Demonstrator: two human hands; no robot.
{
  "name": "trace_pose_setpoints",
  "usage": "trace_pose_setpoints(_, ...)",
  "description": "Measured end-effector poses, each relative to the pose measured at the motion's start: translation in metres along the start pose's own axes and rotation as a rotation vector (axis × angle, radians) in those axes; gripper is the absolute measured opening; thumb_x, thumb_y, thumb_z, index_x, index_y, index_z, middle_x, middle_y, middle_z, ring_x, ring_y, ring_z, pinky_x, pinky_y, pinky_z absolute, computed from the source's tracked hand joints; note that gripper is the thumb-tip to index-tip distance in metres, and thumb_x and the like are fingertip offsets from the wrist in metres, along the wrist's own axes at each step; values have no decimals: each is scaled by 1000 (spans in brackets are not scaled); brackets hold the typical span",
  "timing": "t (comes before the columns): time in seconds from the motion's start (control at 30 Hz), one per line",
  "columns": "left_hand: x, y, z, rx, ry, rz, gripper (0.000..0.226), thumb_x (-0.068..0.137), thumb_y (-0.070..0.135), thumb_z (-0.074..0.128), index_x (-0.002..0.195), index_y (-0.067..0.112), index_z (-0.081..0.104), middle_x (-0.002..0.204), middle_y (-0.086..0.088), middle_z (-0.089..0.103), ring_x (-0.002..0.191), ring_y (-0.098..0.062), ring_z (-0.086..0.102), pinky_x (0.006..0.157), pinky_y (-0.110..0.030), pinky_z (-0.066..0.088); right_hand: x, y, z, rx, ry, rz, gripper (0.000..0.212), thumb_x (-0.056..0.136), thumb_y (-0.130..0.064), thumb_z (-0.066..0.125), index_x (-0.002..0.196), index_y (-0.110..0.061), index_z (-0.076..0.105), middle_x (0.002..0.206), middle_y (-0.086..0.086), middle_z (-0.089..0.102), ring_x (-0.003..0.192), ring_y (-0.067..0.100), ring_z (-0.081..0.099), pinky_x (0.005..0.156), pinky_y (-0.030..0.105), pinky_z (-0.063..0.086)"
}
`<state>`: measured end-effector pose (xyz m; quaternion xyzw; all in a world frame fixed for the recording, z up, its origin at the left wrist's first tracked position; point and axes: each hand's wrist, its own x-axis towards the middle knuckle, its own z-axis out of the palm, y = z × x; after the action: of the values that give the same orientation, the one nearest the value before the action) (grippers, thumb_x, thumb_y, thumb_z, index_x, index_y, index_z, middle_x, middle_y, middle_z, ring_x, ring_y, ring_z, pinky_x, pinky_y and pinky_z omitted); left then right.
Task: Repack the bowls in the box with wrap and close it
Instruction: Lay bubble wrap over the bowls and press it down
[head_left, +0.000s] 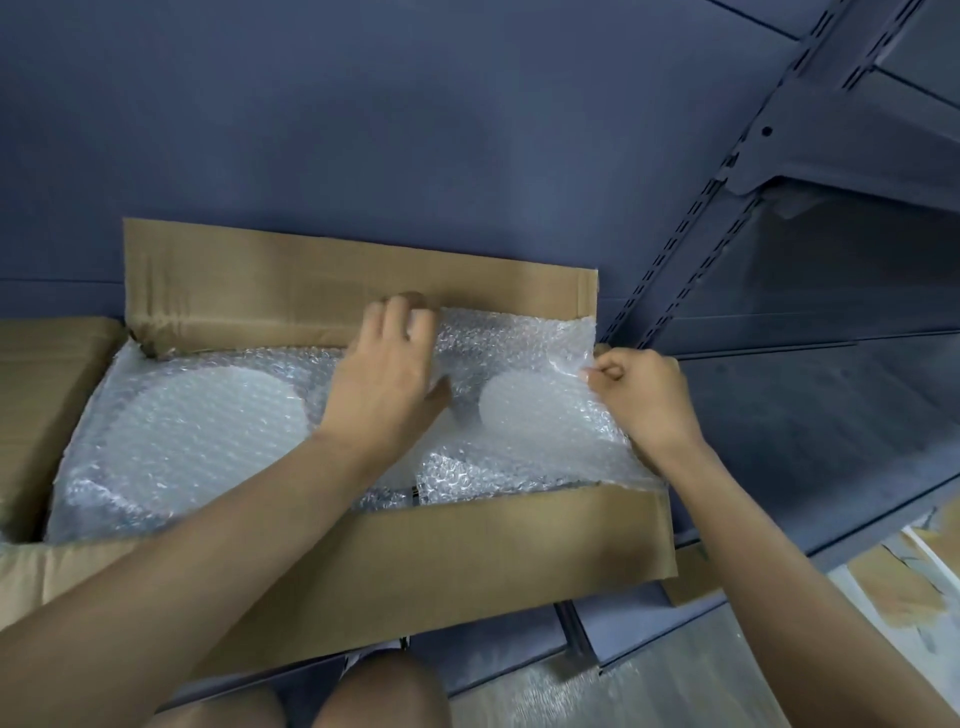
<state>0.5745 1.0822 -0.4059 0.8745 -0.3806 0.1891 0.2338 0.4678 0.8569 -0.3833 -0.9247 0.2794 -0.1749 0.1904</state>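
Item: cardboard box (467, 540), open, long axis running left to right across the view, resting on a dark blue shelf (779, 415). Far flap (311, 275) stands upright against the blue back panel; near flap (519, 530) folds toward the person.

Contents: bubble wrap (197, 426), clear, laid over the whole interior. Two pale round forms show through it, judged to be the bowls: left bowl (218, 415), larger in view, fully covered; right bowl (524, 410), under a looser, raised part of the sheet.

Left hand (384, 374): over the middle of the box, between the two bowls, fingers curled into the wrap at its far edge near the upright flap; grip judged closed on the wrap, though the fingertips are partly hidden.

Right hand (644, 395): at the right end of the box, thumb and forefinger pinching the right edge of the wrap, grip closed on it.

Key relation: the loose stretch of wrap lies between the two hands, directly over the right bowl; the right hand is nearest its free corner, at the box's right wall. The coming move likely calls for drawing that edge down and tucking it inside the right end.

Status: wrap-laying in progress; flaps not yet closed
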Motion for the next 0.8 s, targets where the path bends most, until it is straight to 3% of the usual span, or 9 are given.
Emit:
trace_pose_setpoints(0.07, -2, 9, 8, 17, -105, 185, 54, 74, 25, 72, 118, -1, 53, 123, -20, 53, 118, -39, 48, 94, -49, 48, 0, 0, 0, 16, -2, -5, 15, 88, -20, 66, 100, -13, 74, 90, -3, 73, 76, 7, 62, 68, 16, 42)
trace_pose_setpoints(0.13, -5, 12, 18, 39, -216, 274, 62, 79, 35, 65, 127, -1, 50, 133, -19, 50, 129, -37, 43, 104, -47, 38, -2, 1, 0, 35, 1, -5, 13, 88, -19, 66, 98, -13, 74, 89, -4, 73, 78, 10, 65, 73, 22, 49)
trace_pose_setpoints(0.23, -7, 8, 23, 72, -360, 243, 84, 83, 58, 26, 140, -3, 37, 146, -19, 38, 139, -33, 30, 111, -35, 13, -4, 1, -1, 11, 22, -33, 16, 89, -18, 64, 105, -14, 69, 87, -7, 69, 81, 14, 65, 79, 29, 52)
trace_pose_setpoints(0.33, -8, 4, 26, 73, -450, 220, 101, 72, 68, -2, 150, 4, 12, 158, -9, 11, 146, -22, 5, 114, -29, -6, -7, 1, 3, -47, 82, -126, 41, 89, -17, 64, 129, -17, 53, 108, -1, 62, 96, 18, 59, 88, 34, 50)
trace_pose_setpoints(0.43, -9, 6, 24, 118, -438, 206, 103, 70, 70, -6, 151, 7, 5, 159, -6, 5, 146, -21, 0, 118, -33, -3, -9, 1, 5, -224, 123, -313, 55, 88, -12, 64, 139, -10, 41, 129, 8, 48, 117, 23, 43, 92, 39, 45)
trace_pose_setpoints(0.53, -8, 8, 22, 162, -435, 185, 98, 78, 74, 7, 151, 8, 0, 159, -4, 3, 146, -20, -1, 120, -36, 1, -7, -1, 5, -315, 65, -540, 42, 87, -10, 64, 128, -7, 54, 127, 7, 53, 113, 20, 46, 80, 41, 54)
trace_pose_setpoints(0.57, -7, 8, 21, 176, -429, 179, 98, 78, 74, 11, 151, 9, 2, 159, -4, 6, 146, -20, 2, 120, -37, 3, -6, -2, 6, -336, 17, -583, 40, 88, -12, 63, 127, -8, 55, 127, 6, 54, 114, 20, 48, 83, 41, 54)
trace_pose_setpoints(0.67, -4, 10, 14, 197, -384, 161, 103, 71, 77, 14, 148, 9, 24, 153, -5, 27, 142, -21, 20, 119, -37, 9, -2, -8, 12, -392, -156, -580, 46, 94, -23, 57, 137, -10, 48, 139, 3, 48, 128, 21, 43, 102, 38, 40)
trace_pose_setpoints(0.8, -7, 15, 11, 236, -395, 137, 106, 65, 75, 3, 143, 10, 35, 148, -4, 34, 138, -21, 27, 117, -36, 10, -1, -16, 25, -388, -235, -555, 51, 97, -27, 50, 143, -10, 38, 143, 3, 39, 134, 20, 34, 108, 38, 35)
